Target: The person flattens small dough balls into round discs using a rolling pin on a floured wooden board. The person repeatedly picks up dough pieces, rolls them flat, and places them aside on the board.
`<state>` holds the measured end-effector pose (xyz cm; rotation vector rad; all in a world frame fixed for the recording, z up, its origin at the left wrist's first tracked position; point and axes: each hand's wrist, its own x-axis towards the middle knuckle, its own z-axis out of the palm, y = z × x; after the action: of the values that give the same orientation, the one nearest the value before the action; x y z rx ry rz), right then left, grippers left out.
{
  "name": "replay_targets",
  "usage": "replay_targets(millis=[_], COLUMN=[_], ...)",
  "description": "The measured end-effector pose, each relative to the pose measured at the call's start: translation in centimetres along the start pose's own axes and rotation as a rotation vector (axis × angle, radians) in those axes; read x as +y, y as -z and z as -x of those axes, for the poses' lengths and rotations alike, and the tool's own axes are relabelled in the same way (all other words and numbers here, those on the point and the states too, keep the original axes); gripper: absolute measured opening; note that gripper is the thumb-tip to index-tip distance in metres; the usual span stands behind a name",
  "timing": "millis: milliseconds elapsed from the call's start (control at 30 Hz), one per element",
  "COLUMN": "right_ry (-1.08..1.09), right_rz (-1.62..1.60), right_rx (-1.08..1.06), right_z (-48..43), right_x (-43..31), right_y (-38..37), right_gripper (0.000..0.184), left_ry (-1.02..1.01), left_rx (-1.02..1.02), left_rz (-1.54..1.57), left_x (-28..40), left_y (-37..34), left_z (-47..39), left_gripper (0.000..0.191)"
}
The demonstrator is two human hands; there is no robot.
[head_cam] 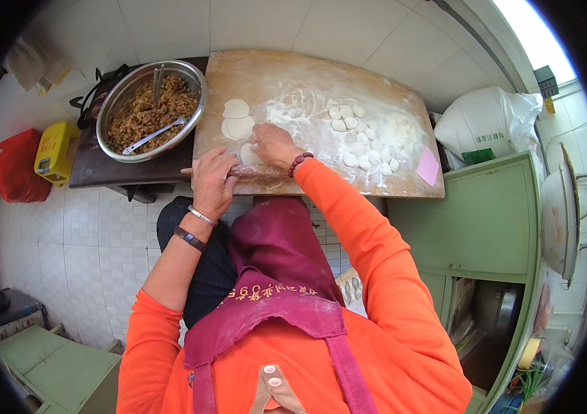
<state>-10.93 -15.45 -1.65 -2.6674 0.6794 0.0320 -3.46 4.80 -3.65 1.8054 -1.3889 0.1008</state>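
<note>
My left hand lies over the left part of a wooden rolling pin near the board's front edge. At a dough wrapper just behind the pin is my right hand; its fingertips touch the wrapper's upper right side, and its grip is partly hidden. Several flat round wrappers overlap farther back on the floured wooden board. Small dough pieces are scattered to the right. Left of the board stands a metal bowl of minced filling with a spoon and another metal utensil in it.
A pink card lies at the board's right front corner. Beyond it, a white flour sack rests by a green cabinet. A yellow plastic stool and a red bag are at far left.
</note>
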Motion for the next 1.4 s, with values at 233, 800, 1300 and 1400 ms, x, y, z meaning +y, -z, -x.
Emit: replay_targets(millis=[233,800,1300,1400], right_ry=[0.028,0.001,-0.026,0.008], right_rz=[-0.121,-0.634,0.166,0.159], right_rx=[0.735,0.144,0.384,0.358], right_z=[-3.3,8.9,9.1,11.8], right_x=[6.4,4.2,9.5,9.5], right_y=[3.7,2.8,-0.3,-1.6], right_gripper=[0.025,0.024,0.072,0.073], left_ry=[-0.018,-0.139,0.059,0.044], left_rx=[-0.004,-0.037,-0.324,-0.449], left_rz=[0.025,0.02,-0.566,-0.513], left_x=[0.3,1.0,0.0,1.2], left_y=[-0.4,0.6,-3.7,-2.0], left_z=[-0.2,-0.5,-8.1,-5.8], left_gripper=[0.039,0.035,0.089,0.09])
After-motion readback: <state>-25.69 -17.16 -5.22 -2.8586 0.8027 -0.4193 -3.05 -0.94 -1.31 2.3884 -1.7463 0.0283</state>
